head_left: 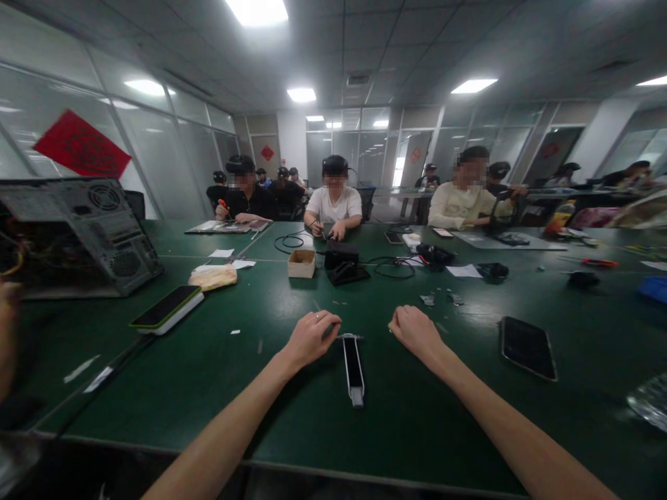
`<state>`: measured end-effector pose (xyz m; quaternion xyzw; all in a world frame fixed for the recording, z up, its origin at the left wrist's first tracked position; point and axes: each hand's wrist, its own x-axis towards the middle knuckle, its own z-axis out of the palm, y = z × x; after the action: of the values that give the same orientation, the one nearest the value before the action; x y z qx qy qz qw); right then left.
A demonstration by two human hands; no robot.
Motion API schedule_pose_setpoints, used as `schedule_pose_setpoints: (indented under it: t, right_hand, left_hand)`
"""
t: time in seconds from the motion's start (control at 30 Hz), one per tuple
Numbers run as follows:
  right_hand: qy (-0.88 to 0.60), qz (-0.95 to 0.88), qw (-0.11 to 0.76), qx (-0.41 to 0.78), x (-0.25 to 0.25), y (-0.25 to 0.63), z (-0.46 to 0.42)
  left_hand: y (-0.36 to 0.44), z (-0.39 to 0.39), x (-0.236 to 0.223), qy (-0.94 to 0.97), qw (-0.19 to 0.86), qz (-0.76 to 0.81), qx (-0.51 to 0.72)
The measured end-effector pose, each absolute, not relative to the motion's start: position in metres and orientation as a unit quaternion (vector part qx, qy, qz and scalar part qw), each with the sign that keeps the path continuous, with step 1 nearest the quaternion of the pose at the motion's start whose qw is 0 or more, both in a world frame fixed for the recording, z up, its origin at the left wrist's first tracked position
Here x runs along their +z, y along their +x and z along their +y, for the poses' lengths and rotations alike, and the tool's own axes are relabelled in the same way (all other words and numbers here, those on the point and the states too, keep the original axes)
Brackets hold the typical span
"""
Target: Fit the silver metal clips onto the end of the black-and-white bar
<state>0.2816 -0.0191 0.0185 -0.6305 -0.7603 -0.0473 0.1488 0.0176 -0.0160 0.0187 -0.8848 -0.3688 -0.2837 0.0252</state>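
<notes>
Between my hands a narrow device [353, 364] lies flat on the green table, with a black face, white edges and a pale tab at its near end. My left hand [313, 337] rests just left of its far end, fingers bent and the thumb a little apart from them. No held object shows there. To the right, apart from the device, my right hand [417, 332] is closed with its fingers curled in. Whether it holds anything small is hidden.
A phone [528, 347] lies at right; a green-edged phone [167, 307] rests on a white box at left. An open computer case [78, 236] stands far left. Ahead are a small carton [301, 264], a black stand [342, 262] and cables. Co-workers [333, 205] sit opposite.
</notes>
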Motion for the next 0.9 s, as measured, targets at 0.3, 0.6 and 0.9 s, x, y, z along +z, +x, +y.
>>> schedule_pose_setpoints:
  t: [0.3, 0.6, 0.9]
  right_hand:
    - [-0.404, -0.829, 0.363, 0.131, 0.005, 0.232, -0.046]
    - [-0.437, -0.787, 0.386, 0.201, 0.009, 0.226, -0.052]
    - [-0.421, -0.786, 0.404, 0.201, 0.006, 0.227, -0.052]
  left_hand:
    - [0.038, -0.028, 0.008, -0.925, 0.041, -0.290, -0.243]
    - [0.033, -0.025, 0.011, -0.924, 0.065, -0.285, -0.248]
    - [0.032, -0.023, 0.010, -0.911, 0.084, -0.276, -0.293]
